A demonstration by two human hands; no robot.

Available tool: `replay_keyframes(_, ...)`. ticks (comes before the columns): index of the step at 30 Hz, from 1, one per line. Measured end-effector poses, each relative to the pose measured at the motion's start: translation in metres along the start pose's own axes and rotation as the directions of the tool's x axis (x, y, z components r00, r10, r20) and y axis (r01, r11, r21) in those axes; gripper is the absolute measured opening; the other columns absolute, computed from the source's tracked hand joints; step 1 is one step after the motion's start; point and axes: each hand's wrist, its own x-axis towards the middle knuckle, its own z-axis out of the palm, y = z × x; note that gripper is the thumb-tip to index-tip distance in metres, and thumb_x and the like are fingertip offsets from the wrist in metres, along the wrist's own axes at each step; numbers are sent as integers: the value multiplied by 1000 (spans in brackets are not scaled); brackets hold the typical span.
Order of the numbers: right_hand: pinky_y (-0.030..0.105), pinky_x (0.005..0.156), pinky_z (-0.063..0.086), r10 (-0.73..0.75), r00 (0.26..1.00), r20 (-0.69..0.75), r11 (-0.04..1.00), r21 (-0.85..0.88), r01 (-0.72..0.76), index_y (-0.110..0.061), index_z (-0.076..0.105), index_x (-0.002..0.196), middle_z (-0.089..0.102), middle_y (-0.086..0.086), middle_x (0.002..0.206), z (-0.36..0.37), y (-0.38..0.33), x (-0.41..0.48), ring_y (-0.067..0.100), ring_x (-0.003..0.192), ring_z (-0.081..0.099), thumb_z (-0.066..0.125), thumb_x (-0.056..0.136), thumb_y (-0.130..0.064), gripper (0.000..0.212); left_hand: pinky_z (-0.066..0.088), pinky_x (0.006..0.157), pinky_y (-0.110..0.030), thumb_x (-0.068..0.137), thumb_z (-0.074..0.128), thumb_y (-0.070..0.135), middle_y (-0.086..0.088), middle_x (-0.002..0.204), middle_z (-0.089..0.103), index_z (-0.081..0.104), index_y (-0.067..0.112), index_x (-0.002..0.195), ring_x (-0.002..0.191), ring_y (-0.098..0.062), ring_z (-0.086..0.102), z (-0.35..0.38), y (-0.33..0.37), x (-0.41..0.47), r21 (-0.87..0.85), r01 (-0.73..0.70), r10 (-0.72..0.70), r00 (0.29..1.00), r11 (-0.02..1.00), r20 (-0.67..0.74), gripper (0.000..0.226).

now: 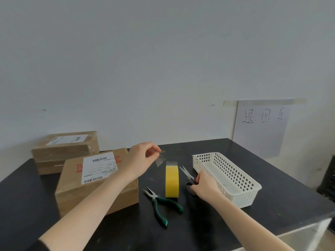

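My left hand (pixel 145 158) is raised above the black table and pinches a strip of clear tape (pixel 160 159) between thumb and fingers. The strip hangs just above a yellow tape roll (pixel 172 180) that stands on its edge. My right hand (pixel 205 186) grips the dark handles of a pair of scissors (pixel 187 175), whose blades point up and left beside the roll. A cardboard box with a shipping label (pixel 96 178) lies under my left forearm.
Green-handled pliers (pixel 159 203) lie in front of the tape roll. A white perforated basket (pixel 227 176) stands right of my right hand. A second labelled box (pixel 66 151) sits at the back left. A paper sign (pixel 261 127) hangs on the wall. The black table (pixel 272 205) ends at the right front.
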Motion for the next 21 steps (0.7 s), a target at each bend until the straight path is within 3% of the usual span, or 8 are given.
replay_keyframes(6, 29, 69, 40, 20, 999, -35, 996, -84, -22, -8, 47, 117, 56, 5, 100, 9, 6, -7, 22, 90, 56, 67, 86, -21, 39, 47, 71, -25, 89, 62, 25, 12, 80, 62, 66, 28, 96, 77, -3, 57, -5, -3, -9, -38, 28, -27, 999, 999, 16, 8)
replay_keyframes(12, 27, 68, 40, 29, 999, -28, 979, -201, -35, -6, 46, 118, 62, 9, 113, 14, 9, -12, 26, 105, 62, 69, 88, -25, 42, 47, 74, -23, 90, 61, 23, 11, 79, 63, 65, 28, 100, 77, -5, 58, -11, -6, -16, -80, 28, -27, 1000, 996, 7, 12)
replay_keyframes(17, 28, 65, 41, 15, 1000, -21, 964, -265, -20, -7, 52, 110, 55, 3, 90, 14, 8, -14, 24, 98, 64, 71, 86, -29, 38, 44, 72, -17, 90, 62, 21, 12, 78, 63, 65, 28, 101, 77, -3, 58, -13, -8, -22, -91, 35, -34, 999, 995, 6, 14)
replay_keyframes(21, 28, 65, 41, 2, 1000, -12, 953, -303, -5, -13, 47, 99, 51, -1, 84, 14, 8, -12, 22, 84, 59, 72, 85, -35, 36, 43, 71, -17, 90, 62, 23, 12, 77, 63, 65, 30, 101, 77, -1, 57, -14, -10, -26, -87, 43, -42, 999, 995, 14, 14)
